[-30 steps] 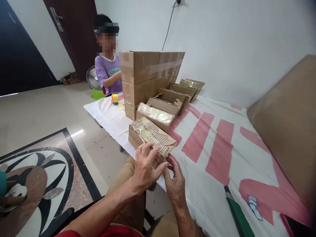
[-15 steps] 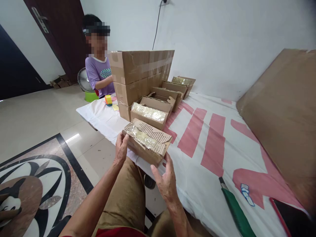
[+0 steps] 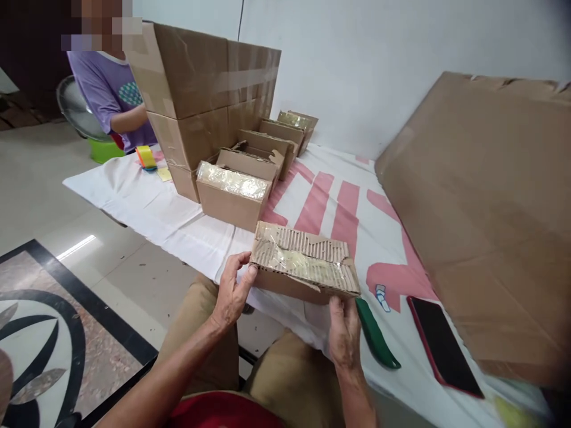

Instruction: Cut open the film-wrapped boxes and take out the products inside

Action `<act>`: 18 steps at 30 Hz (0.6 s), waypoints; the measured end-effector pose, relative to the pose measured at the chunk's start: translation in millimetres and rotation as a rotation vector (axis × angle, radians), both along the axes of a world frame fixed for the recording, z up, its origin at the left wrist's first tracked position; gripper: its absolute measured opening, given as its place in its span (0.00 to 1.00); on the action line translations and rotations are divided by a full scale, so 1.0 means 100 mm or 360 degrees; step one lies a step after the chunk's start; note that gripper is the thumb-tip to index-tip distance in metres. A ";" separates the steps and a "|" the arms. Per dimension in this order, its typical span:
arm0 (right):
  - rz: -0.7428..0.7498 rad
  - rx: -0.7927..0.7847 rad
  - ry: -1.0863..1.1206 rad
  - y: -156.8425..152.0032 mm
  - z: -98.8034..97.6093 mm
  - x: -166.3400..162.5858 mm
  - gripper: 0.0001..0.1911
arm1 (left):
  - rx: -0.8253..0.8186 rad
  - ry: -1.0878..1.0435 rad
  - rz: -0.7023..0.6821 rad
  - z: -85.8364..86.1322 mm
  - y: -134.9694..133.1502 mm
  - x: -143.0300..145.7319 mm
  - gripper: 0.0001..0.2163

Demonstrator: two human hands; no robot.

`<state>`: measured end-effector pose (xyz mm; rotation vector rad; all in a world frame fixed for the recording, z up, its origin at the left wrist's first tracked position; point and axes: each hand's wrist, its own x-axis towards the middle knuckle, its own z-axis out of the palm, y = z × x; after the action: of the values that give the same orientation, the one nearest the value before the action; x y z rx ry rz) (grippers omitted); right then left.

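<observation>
While both hands (image 3: 232, 291) grip the taped carton (image 3: 306, 261), its inside is hidden.

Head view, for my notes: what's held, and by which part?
The corrugated box: left grip at its near left corner, right grip at its near right.

Red-edged smartphone (image 3: 445, 346) lying here on the pink-and-white tablecloth (image 3: 111, 185); over there an electric fan (image 3: 77, 108), dark cable (image 3: 241, 21) against the wall (image 3: 348, 71), petal-patterned inlay (image 3: 33, 324) in the floor (image 3: 118, 264).
</observation>
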<state>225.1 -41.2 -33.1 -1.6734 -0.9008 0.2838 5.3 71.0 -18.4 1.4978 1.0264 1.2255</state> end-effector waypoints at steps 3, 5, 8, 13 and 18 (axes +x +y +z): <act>-0.0033 0.0014 0.0036 0.02 -0.05 -0.03 0.32 | 0.0016 0.0006 0.0047 -0.05 0.04 0.00 0.23; -0.0040 0.0010 0.0067 0.03 -0.07 -0.05 0.32 | 0.0017 -0.0038 0.0095 -0.07 0.04 0.00 0.25; -0.0061 0.0018 0.0083 0.03 -0.07 -0.10 0.30 | 0.0029 -0.0135 0.0065 -0.04 0.05 0.04 0.25; -0.0049 -0.0074 0.0120 0.00 -0.05 -0.22 0.25 | -0.0033 -0.0201 0.0037 0.08 0.15 0.11 0.25; -0.0041 -0.0024 -0.0054 -0.10 0.14 -0.10 0.28 | -0.0057 -0.0225 0.0103 0.14 0.24 0.06 0.26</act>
<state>214.9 -50.8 -18.7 -1.7066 -0.9036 0.2460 11.0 94.9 -4.5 1.3396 1.0041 1.3319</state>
